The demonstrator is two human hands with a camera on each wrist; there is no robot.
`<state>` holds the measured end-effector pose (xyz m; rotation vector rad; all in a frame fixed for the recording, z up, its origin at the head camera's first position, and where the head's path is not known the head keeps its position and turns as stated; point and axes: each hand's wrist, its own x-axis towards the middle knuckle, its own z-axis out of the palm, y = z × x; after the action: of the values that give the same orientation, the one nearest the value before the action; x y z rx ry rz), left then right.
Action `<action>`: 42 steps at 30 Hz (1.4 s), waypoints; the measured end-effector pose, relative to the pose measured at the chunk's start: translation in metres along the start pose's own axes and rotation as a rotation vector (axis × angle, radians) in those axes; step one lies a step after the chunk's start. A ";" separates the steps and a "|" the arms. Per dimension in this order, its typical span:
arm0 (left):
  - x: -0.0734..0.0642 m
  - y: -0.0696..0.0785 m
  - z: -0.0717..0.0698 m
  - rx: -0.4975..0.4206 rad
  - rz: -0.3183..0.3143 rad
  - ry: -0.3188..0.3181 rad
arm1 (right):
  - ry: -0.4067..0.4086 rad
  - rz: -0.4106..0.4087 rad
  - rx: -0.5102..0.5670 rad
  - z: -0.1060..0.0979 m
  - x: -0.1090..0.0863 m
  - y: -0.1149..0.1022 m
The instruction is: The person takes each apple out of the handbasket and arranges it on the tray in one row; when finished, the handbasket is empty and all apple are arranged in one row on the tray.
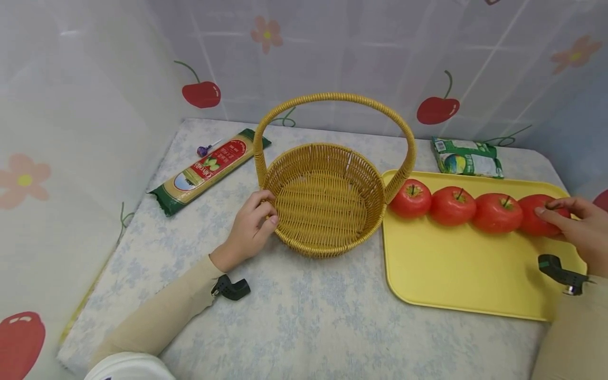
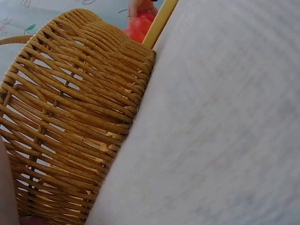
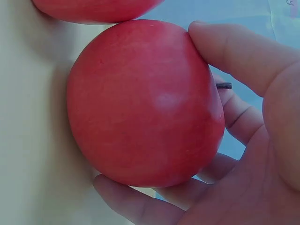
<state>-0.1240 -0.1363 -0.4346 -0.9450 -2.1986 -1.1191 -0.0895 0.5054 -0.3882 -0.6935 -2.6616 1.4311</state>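
Note:
A yellow wicker basket (image 1: pixel 324 208) with a tall arched handle stands in the middle, bare inside. My left hand (image 1: pixel 250 228) holds the left side of its rim with curled fingers. In the left wrist view the woven side of the basket (image 2: pixel 79 112) fills the left part. Over on the right, my right hand (image 1: pixel 583 228) grips the rightmost red apple (image 1: pixel 537 215) on a yellow tray (image 1: pixel 465 269). The right wrist view shows thumb and fingers spread around that apple (image 3: pixel 145 108), close to the tray surface.
More red apples (image 1: pixel 453 206) line the tray's back edge, the leftmost beside the basket handle. Behind the tray lies a green snack packet (image 1: pixel 467 158). A spaghetti packet (image 1: pixel 209 171) and a purple lollipop (image 1: pixel 203 151) lie back left. A white round object (image 1: pixel 130 367) shows at the bottom edge.

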 end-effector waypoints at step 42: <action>0.033 0.000 -0.067 0.217 -0.086 -0.338 | 0.052 -0.017 -0.311 0.009 -0.018 -0.062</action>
<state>-0.1374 -0.1806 -0.3757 -1.0108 -2.5905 -0.7788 -0.0985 0.4615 -0.3406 -0.7132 -2.8706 0.9882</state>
